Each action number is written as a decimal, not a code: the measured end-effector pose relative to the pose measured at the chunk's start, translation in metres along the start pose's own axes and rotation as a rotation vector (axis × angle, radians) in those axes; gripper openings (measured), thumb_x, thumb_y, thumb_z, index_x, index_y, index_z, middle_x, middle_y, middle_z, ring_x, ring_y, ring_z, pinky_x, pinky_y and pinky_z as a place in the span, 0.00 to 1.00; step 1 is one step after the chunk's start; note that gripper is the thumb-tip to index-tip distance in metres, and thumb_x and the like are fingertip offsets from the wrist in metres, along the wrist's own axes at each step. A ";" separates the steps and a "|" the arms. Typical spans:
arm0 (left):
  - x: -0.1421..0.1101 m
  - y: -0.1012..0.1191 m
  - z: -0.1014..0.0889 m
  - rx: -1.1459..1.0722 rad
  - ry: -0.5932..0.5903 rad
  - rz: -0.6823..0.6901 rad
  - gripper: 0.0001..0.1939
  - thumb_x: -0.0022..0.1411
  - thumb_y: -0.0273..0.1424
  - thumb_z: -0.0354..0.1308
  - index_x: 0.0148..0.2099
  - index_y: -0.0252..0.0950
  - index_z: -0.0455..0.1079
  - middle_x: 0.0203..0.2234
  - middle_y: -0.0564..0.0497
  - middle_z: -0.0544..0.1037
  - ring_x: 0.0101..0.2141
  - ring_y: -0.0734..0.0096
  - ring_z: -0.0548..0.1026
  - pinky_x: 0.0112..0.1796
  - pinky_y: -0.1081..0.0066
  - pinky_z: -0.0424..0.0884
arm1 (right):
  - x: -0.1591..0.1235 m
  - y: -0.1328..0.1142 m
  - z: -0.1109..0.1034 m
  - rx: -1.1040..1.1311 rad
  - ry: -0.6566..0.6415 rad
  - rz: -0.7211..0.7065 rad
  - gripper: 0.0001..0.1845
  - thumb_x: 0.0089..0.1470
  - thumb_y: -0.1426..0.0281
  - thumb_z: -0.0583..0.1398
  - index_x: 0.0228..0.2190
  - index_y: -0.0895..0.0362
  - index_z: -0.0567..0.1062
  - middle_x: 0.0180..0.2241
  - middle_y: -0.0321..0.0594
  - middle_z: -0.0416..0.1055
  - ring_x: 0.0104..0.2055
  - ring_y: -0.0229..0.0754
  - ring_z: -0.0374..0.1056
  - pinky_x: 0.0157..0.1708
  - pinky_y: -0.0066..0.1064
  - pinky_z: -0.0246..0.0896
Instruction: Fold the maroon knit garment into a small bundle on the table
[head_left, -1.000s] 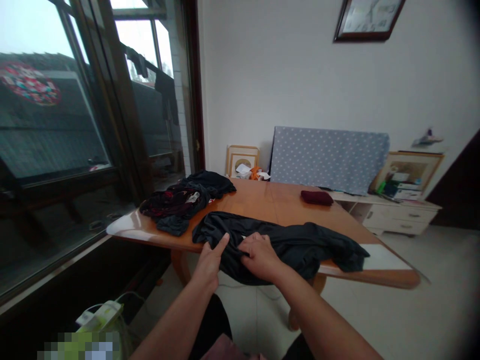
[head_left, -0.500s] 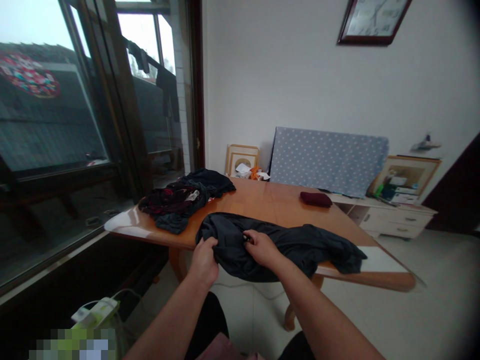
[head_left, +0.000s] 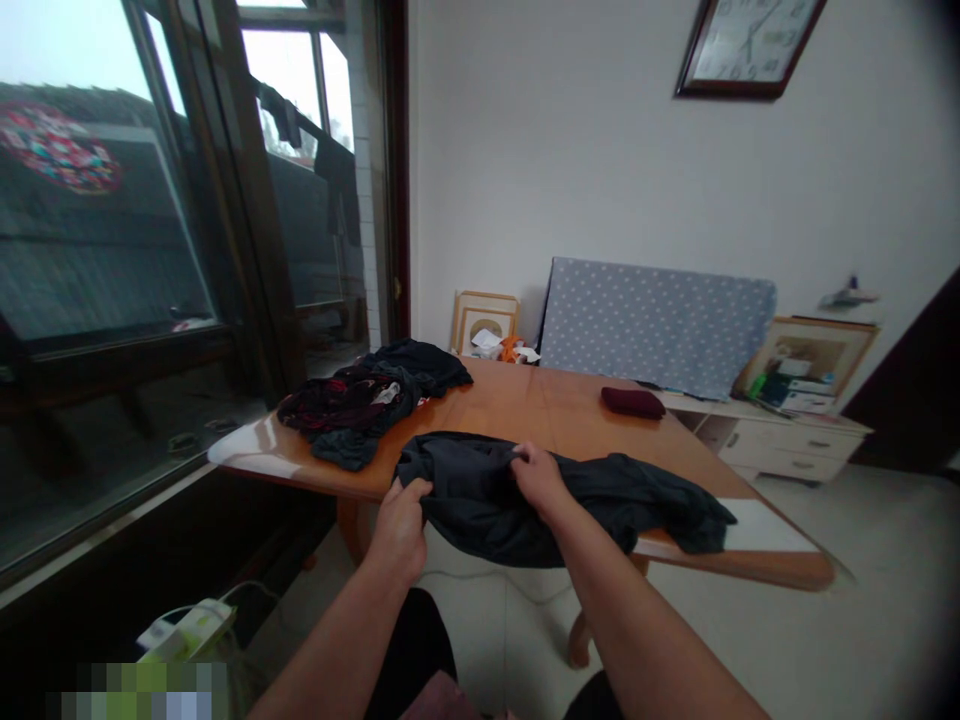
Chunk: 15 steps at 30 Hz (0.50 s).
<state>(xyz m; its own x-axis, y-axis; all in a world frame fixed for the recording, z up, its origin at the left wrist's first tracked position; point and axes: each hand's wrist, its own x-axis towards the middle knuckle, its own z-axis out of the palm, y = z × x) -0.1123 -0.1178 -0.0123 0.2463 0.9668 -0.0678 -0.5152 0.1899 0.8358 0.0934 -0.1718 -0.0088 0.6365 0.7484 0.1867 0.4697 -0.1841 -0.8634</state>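
Both hands are closed: left hand (head_left: 401, 530) on a fold of a black garment (head_left: 469, 515), right hand (head_left: 538, 478) pinching its upper edge, the cloth draped over the worktop's (head_left: 570, 420) near edge. Gathering seems in hand; spreading it flat looks called for next.

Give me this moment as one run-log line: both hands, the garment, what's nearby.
left hand: gripping dark garment | right hand: pinching its upper edge | garment: hanging over edge of wooden table | nearby: dark clothes pile

A matt cloth garment (head_left: 480, 510) drapes over a glossy varnished wooden table (head_left: 570, 425).
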 end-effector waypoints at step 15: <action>0.060 0.004 0.007 0.322 0.043 0.259 0.17 0.50 0.29 0.61 0.45 0.37 0.72 0.39 0.50 0.80 0.40 0.66 0.77 0.47 0.65 0.70 | 0.032 -0.012 -0.162 1.093 0.555 -0.138 0.04 0.45 0.72 0.58 0.28 0.54 0.69 0.25 0.30 0.72 0.29 0.39 0.72 0.32 0.34 0.73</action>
<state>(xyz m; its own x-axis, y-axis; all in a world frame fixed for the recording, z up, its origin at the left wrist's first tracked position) -0.0939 -0.0606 -0.0086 0.1037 0.9832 0.1503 -0.2711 -0.1174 0.9554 0.2067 -0.2490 0.0832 0.9208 0.2987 0.2508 -0.0352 0.7040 -0.7093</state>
